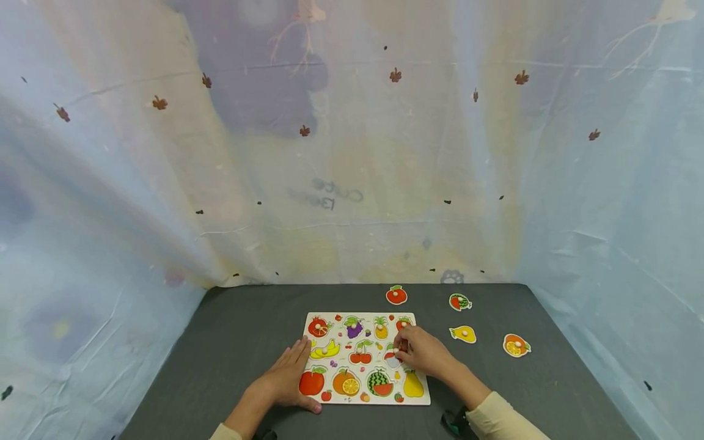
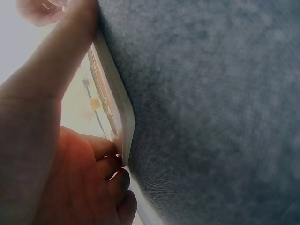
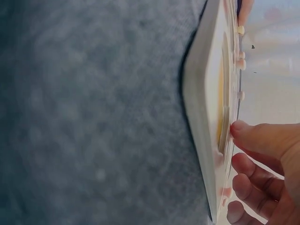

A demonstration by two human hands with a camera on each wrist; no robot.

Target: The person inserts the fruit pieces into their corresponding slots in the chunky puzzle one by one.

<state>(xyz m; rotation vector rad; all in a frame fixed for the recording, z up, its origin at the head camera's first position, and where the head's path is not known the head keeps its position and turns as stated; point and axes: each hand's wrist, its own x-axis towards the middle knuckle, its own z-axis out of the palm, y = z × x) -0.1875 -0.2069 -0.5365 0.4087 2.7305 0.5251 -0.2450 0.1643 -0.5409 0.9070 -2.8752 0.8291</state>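
Fruit puzzle board (image 1: 342, 362) lay flat on dark worktop (image 1: 231, 330). Left hand (image 1: 286, 373) rested spread along board's left edge, grasping nothing. Right hand (image 1: 422, 352) pinched red piece (image 1: 390, 354) (partly hidden by fingers) at right end of middle row. Tomato piece (image 1: 396, 296), watermelon piece (image 1: 459, 302), yellow fruit piece (image 1: 464, 334), orange piece (image 1: 516, 346) lay loose, off board.

The board (image 1: 343, 362) lies on the table (image 1: 220, 342), tomato piece (image 1: 396, 297) behind it, pear piece (image 1: 463, 334) and orange piece (image 1: 516, 346) to its right.
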